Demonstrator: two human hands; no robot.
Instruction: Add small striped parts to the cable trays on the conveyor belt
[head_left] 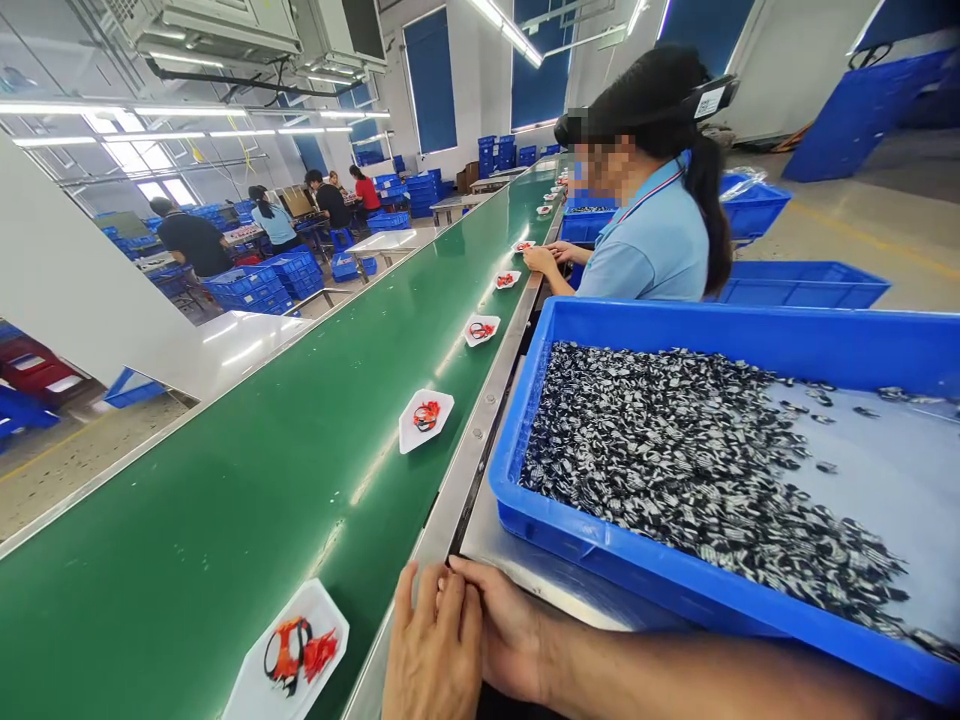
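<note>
My left hand [435, 650] rests at the metal edge of the conveyor, its fingers bent and pressed close to my right hand. My right hand [506, 630] curls in beside it, thumb and fingers together; whatever lies between the two hands is hidden. To their left on the green belt sits a white tray [251, 690] with red and black pieces [289, 650] in it. Right of my hands stands a blue bin [637, 560], holding a heap of small black-and-white striped pieces [675, 460] on a pale liner.
Several more white trays with red pieces, such as one tray [409, 435], line the green conveyor belt [225, 500]. Ahead on the right, a co-worker [652, 240] in a light blue shirt reaches to the belt. Blue crates [251, 290] and people are at the far left.
</note>
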